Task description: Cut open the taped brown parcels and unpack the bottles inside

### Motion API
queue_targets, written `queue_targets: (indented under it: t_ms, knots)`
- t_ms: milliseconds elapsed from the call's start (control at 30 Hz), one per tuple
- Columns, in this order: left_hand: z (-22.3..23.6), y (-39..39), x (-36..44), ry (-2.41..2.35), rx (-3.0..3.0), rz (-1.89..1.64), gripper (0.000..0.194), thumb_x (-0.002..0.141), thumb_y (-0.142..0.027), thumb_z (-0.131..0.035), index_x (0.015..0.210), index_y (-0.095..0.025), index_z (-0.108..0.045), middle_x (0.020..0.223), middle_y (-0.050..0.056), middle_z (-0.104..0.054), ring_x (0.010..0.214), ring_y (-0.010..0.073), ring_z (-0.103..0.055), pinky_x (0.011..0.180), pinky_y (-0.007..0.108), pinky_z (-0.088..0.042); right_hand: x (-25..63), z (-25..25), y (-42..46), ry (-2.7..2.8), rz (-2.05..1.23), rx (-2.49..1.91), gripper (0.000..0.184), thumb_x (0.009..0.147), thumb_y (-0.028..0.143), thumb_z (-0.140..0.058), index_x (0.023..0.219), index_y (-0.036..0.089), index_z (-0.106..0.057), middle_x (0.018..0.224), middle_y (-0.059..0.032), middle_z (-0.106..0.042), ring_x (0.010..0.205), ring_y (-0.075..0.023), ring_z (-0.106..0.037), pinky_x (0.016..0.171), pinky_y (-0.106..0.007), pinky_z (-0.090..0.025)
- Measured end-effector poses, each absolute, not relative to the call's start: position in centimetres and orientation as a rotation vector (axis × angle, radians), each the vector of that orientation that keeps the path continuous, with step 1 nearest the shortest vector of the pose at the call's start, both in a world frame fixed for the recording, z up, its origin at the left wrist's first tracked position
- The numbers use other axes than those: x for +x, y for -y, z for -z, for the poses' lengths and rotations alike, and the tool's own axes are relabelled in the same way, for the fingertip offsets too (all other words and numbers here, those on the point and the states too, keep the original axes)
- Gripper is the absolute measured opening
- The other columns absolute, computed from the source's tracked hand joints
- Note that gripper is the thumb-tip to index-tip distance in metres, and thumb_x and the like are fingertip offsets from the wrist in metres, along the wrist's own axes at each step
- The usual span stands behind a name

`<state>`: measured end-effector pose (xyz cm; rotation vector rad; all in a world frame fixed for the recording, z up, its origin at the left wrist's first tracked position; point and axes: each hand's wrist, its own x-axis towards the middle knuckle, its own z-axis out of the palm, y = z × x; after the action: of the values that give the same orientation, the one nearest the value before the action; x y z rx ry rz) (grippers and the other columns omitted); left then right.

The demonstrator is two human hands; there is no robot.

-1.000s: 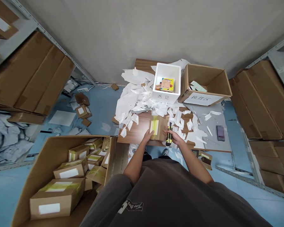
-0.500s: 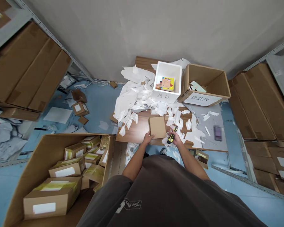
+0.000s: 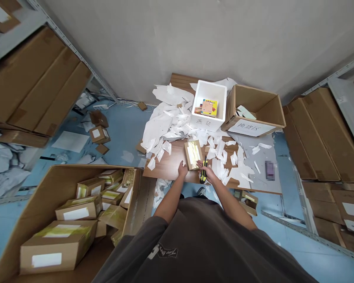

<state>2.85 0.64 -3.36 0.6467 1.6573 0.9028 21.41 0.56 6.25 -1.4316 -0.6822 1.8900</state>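
Note:
A small cardboard box point(image 3: 192, 155) lies on the wooden table, its white label and yellowish tape facing up. My left hand point(image 3: 182, 169) is at the box's lower left side, fingers parted and not wrapped around it; whether it touches the box is hard to tell. In my right hand point(image 3: 208, 173) is a yellow and black utility knife point(image 3: 203, 173), held upright beside the box. Fingers of that hand reach to the box's lower right edge. I cannot make out whether the blade is out.
Torn white paper point(image 3: 157, 125) covers much of the table point(image 3: 168, 159). Behind stand a white foam box point(image 3: 208, 124) and an open carton point(image 3: 255, 94). A large carton point(image 3: 56, 169) of taped parcels is at my left. Shelves with boxes point(image 3: 321, 133) flank both sides.
The cardboard box has been turned over, from a plain brown face to its labelled, taped face. My left hand has come off its grip, and the knife has shifted left, closer to the box.

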Motion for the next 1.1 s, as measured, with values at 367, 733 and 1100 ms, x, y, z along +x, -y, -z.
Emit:
queue_targets:
  t_ms: [367, 733, 1100]
  knots:
    - [-3.6, -11.2, -1.7, -1.400, 2.011, 0.054, 0.152, 0.061, -0.066, -0.099, 0.179, -0.022, -0.012, 0.186, 0.017, 0.003, 0.171, 0.0461, -0.007, 0.136, 0.052, -0.025, 23.4, -6.7, -2.6, 1.018, -1.744, -1.734, 0.042, 0.088, 0.043, -0.068, 0.123, 0.022, -0.057, 0.065, 0.0068, -0.063, 0.045, -0.0165, -0.058, 0.046, -0.027, -0.048]
    - [-3.8, -9.9, -1.4, -1.514, 1.990, 0.138, 0.153, 0.066, -0.062, -0.098, 0.179, -0.022, -0.001, 0.186, 0.018, -0.006, 0.169, 0.0458, -0.015, 0.131, 0.051, -0.033, 20.2, -7.6, -7.7, 1.847, -1.031, -2.035, 0.061, 0.103, 0.023, -0.048, 0.164, 0.019, -0.042, 0.132, -0.0152, -0.075, 0.110, -0.0293, -0.075, 0.099, -0.040, -0.058]
    - [-4.1, -7.2, 0.9, -1.635, 1.863, 0.145, 0.147, 0.068, -0.077, -0.091, 0.179, -0.027, -0.009, 0.185, 0.021, -0.005, 0.150, 0.0490, -0.043, 0.114, 0.053, -0.047, 15.2, -7.7, -12.2, 2.265, -0.929, -2.231, 0.049, 0.102, 0.012, -0.053, 0.151, 0.018, -0.052, 0.132, -0.0179, -0.075, 0.120, -0.0316, -0.071, 0.100, -0.037, -0.051]
